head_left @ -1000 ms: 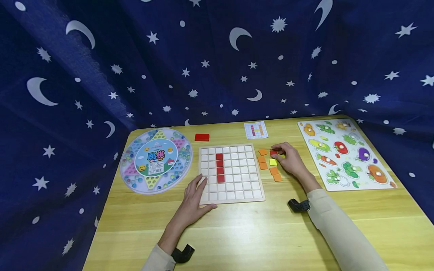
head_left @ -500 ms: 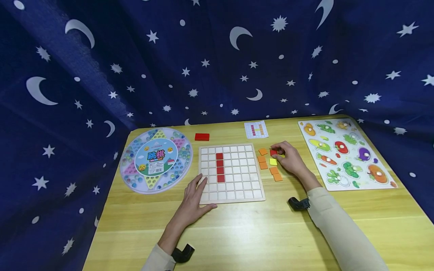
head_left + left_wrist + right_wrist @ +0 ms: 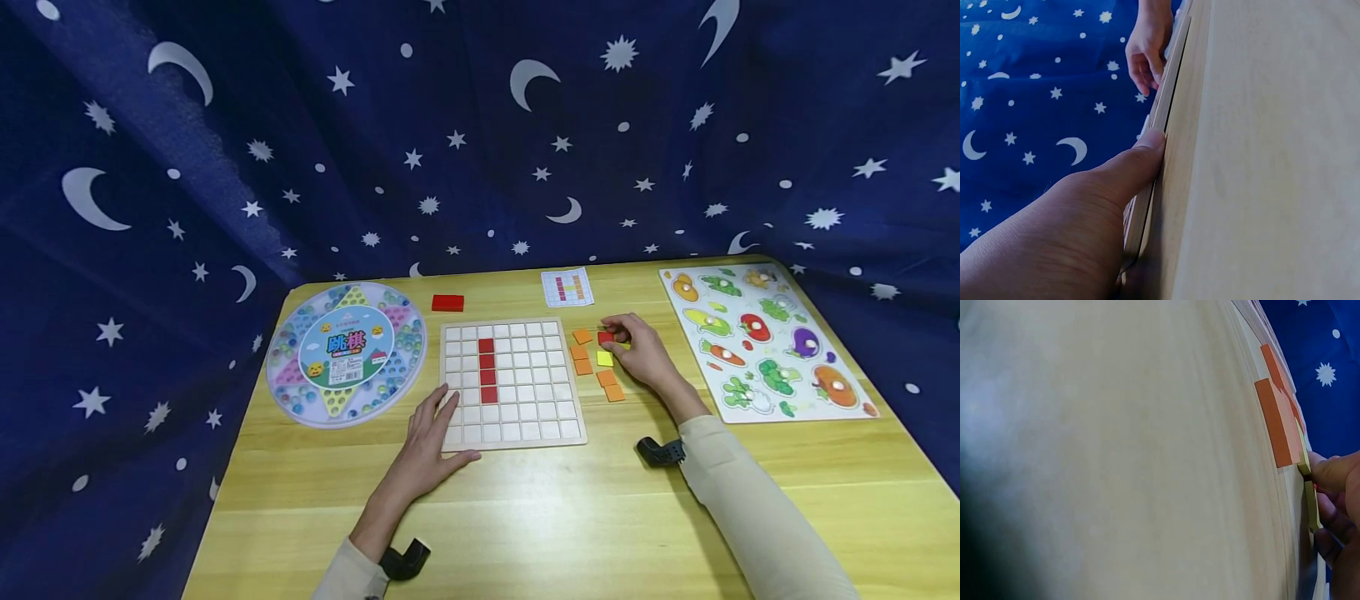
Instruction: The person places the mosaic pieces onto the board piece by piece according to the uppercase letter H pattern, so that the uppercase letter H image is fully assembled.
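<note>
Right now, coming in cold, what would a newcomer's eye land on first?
Probably the dark blue moon-and-star curtain behind the table. Next, the column of four red tiles on the pale board, whose near left corner the left hand touches. Right of the board, the right hand appears to pinch a red tile beside loose orange tiles and a yellow tile.

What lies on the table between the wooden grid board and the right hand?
The head view shows orange tiles and a yellow tile there, plus a red tile at the right hand; orange is nearest the wooden grid board.
</note>
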Demonstrator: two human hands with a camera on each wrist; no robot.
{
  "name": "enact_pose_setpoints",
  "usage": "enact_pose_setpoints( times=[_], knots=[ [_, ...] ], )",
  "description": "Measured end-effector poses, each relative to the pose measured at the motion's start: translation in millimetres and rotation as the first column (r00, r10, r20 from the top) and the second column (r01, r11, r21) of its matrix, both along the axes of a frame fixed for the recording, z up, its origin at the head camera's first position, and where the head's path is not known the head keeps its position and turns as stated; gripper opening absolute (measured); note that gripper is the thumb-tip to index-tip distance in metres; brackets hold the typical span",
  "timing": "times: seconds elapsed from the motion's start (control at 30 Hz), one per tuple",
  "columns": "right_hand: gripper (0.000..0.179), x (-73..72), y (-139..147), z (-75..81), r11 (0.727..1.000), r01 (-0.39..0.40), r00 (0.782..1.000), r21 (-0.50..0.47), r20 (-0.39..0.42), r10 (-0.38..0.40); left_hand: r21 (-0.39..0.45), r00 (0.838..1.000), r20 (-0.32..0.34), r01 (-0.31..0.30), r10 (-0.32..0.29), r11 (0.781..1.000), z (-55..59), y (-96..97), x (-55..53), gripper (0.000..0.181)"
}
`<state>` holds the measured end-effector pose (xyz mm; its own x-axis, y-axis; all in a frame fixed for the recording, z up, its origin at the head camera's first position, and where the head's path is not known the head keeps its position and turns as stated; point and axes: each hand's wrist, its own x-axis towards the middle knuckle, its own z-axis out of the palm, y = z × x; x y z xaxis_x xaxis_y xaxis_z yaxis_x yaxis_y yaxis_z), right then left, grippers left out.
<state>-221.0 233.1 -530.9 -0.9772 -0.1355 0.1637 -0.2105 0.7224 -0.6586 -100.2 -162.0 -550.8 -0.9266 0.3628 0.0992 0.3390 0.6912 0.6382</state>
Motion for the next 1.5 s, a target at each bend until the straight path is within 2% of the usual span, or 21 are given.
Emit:
enact_pose_setpoints(
  times=[0.6,0.87,0.97,1.1,1.3,1.43,1.5],
  knots=[
    [0.038,1.8,-1.5,0.0,1.000,0.018,1.000,-0.009,-0.022,-0.019,0.001,1.000,-0.003,0.001,-0.001,1.000,0.9,0.3,0.7,0.096],
    [0.042,10.9,-27.8,7.1,0.996,-0.019,0.994,-0.083,-0.113,0.010,0.001,1.000,-0.010,0.003,-0.003,1.000,-0.6,0.1,0.4,0.097],
    [0.042,17.1,-49.8,11.3,0.992,-0.076,0.989,-0.104,-0.132,0.062,-0.005,1.000,-0.006,0.001,-0.001,1.000,-0.9,0.1,-0.6,0.097],
    [0.042,30.7,-87.2,16.3,0.976,-0.186,0.977,-0.113,-0.123,0.172,-0.002,1.000,0.004,-0.007,0.007,1.000,-0.8,-0.2,-1.1,0.097],
    [0.038,55.4,-139.2,20.2,0.945,-0.323,0.939,-0.053,-0.143,0.312,-0.012,1.000,0.007,-0.005,0.005,1.000,0.7,-0.7,-2.8,0.097],
    [0.035,67.7,-160.8,19.1,0.915,-0.402,0.907,-0.014,-0.142,0.397,-0.023,1.000,-0.009,-0.002,0.002,1.000,1.2,-2.1,-2.7,0.097],
    [0.033,71.5,-166.9,18.1,0.906,-0.424,0.898,-0.001,-0.129,0.420,-0.029,1.000,-0.021,-0.001,0.000,1.000,0.8,-2.9,-2.3,0.096]
  ],
)
